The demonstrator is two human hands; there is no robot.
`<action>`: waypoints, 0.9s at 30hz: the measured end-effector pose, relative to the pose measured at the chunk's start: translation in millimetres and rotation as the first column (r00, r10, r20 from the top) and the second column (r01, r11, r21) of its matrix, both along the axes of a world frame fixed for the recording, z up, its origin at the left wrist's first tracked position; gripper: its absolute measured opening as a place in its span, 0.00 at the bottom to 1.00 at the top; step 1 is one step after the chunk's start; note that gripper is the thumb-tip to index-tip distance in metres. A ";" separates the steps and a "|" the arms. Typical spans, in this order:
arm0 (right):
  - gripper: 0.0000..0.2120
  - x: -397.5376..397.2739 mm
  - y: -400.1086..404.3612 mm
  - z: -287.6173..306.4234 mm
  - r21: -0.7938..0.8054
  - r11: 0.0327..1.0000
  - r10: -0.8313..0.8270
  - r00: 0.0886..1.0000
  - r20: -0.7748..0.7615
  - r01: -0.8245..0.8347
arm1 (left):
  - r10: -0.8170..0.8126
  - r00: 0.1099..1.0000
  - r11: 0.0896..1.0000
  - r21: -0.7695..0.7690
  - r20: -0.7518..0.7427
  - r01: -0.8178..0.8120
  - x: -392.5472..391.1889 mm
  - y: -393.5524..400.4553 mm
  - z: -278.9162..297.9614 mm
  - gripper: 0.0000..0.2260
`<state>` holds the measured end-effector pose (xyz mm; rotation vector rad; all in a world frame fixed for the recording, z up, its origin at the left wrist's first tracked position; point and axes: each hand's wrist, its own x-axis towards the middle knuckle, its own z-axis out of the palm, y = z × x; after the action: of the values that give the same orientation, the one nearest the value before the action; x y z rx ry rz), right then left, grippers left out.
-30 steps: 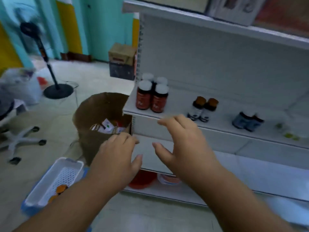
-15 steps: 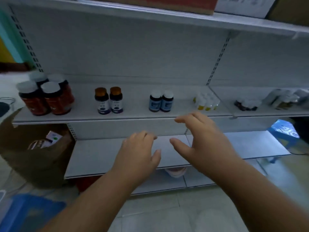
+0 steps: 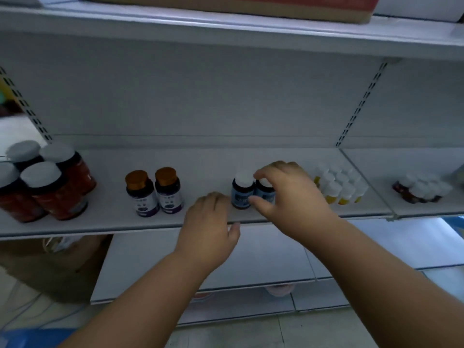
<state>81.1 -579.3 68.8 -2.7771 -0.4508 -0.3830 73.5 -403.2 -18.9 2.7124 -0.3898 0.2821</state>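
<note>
Two blue-labelled bottles with white caps stand side by side on the white middle shelf. My right hand curls over the right blue bottle, fingers on its cap and thumb against the front of the labels. Just to its left, the left blue bottle stands free. My left hand hovers at the shelf's front edge to the left of both bottles, fingers relaxed and holding nothing.
The same shelf carries large red bottles at far left, two orange-capped bottles, small yellow bottles and small dark bottles. A brown paper bag stands on the floor at lower left. A lower shelf juts out below.
My view swung right from the bag and moved closer to the shelf. Both hands rose from the lower shelf level; the right hand reached onto the right blue bottle.
</note>
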 end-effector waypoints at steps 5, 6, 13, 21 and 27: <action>0.23 50.9 12.2 -20.2 -0.131 0.990 0.051 0.997 -0.056 -0.058 | 0.005 0.988 0.992 0.126 -0.155 0.015 19.8 -6.3 -29.0 0.35; 0.22 56.6 12.9 -25.4 -0.164 0.984 0.062 0.996 -0.068 -0.072 | 0.012 0.983 0.987 0.161 -0.186 0.018 21.1 -7.5 -35.1 0.36; 0.16 70.3 8.2 -43.6 -0.041 0.987 0.151 0.988 -0.029 -0.152 | 0.035 0.966 0.949 0.310 -0.257 0.048 22.1 -9.4 -41.3 0.42; 0.08 25.1 6.8 3.1 0.957 0.126 0.244 0.927 -0.285 0.261 | 0.051 0.957 0.942 0.333 -0.285 0.049 22.9 -9.3 -38.7 0.43; 0.22 7.3 3.9 22.0 0.644 -0.415 0.637 0.711 -0.298 0.643 | 0.070 0.961 0.937 0.347 -0.269 0.029 21.8 -11.3 -39.9 0.44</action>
<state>88.4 -575.4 90.8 -0.6069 0.2304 0.3767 95.2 -414.5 -58.8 3.0452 -0.3560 -0.1840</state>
